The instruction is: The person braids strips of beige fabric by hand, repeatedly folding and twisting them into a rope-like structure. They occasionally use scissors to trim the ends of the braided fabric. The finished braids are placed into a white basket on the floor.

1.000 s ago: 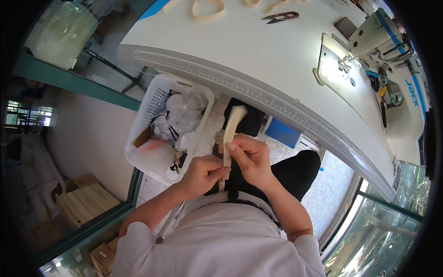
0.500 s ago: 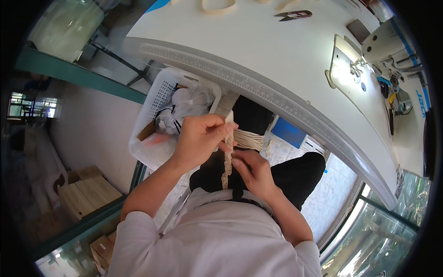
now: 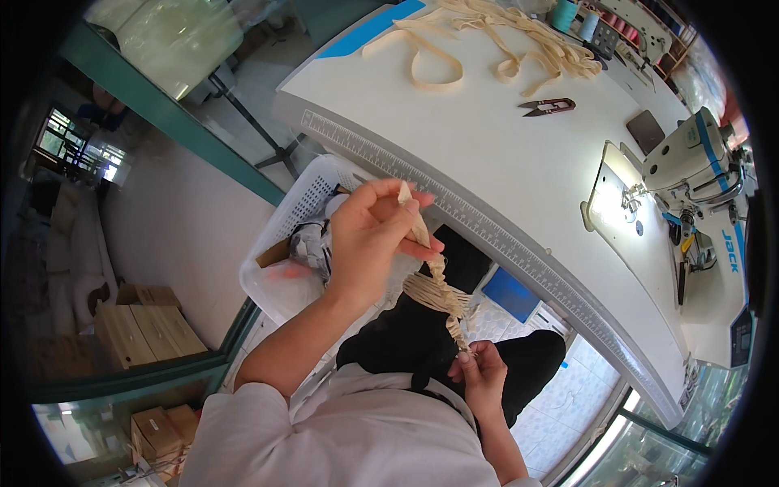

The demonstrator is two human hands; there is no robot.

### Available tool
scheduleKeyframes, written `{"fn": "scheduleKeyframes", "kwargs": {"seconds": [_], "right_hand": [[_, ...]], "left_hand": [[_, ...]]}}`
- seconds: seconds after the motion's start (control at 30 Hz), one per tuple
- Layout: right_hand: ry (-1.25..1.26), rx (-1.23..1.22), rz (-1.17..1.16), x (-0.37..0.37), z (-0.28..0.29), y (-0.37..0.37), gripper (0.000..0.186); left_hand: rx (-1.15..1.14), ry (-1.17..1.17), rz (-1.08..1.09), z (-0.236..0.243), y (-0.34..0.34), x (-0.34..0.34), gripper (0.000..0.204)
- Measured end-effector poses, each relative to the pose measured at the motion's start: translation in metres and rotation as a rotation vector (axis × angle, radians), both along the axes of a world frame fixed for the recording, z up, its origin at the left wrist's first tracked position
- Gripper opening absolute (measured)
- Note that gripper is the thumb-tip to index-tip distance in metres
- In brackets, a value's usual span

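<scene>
A cream fabric strip [image 3: 439, 274], crinkled and gathered along its lower part, runs between my two hands above my lap. My left hand [image 3: 375, 235] pinches its flat upper end between thumb and fingers, close to the table's front edge. Lower and to the right, my right hand [image 3: 483, 372] is closed on the gathered lower end, near my thigh. Behind the strip, a bundle of cream cords or narrow bands [image 3: 422, 294] lies across my dark trouser leg.
A white basket [image 3: 272, 280] of bagged items stands left of my knees. The white table [image 3: 487, 154] has a ruler strip [image 3: 454, 195] along its edge. On it are thread snips [image 3: 548, 107], loose cream strips [image 3: 535, 49] and a sewing machine [image 3: 698, 162] at right.
My hands have moved apart: the left up toward the table edge, the right down and right. The strip now stretches diagonally between them. The view has shifted, showing more of the tabletop.
</scene>
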State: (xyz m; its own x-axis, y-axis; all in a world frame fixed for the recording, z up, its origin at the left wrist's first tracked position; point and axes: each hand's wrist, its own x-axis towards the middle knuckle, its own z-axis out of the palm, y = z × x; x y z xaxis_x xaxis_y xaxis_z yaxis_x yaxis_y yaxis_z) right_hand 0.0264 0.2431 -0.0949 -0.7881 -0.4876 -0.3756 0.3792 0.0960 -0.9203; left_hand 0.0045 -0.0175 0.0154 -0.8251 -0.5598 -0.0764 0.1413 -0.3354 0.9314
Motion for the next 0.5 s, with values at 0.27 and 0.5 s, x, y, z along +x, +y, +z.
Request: {"fn": "scheduleKeyframes", "kwargs": {"seconds": [0.27, 0.5], "right_hand": [[-0.273, -0.341, 0.051, 0.003, -0.005, 0.016, 0.021], [-0.409, -0.458, 0.145, 0.005, -0.007, 0.021, 0.031]], "left_hand": [[0.102, 0.035, -0.326, 0.018, -0.009, -0.001, 0.018], [0.136, 0.059, -0.395, 0.016, -0.007, 0.001, 0.012]]}}
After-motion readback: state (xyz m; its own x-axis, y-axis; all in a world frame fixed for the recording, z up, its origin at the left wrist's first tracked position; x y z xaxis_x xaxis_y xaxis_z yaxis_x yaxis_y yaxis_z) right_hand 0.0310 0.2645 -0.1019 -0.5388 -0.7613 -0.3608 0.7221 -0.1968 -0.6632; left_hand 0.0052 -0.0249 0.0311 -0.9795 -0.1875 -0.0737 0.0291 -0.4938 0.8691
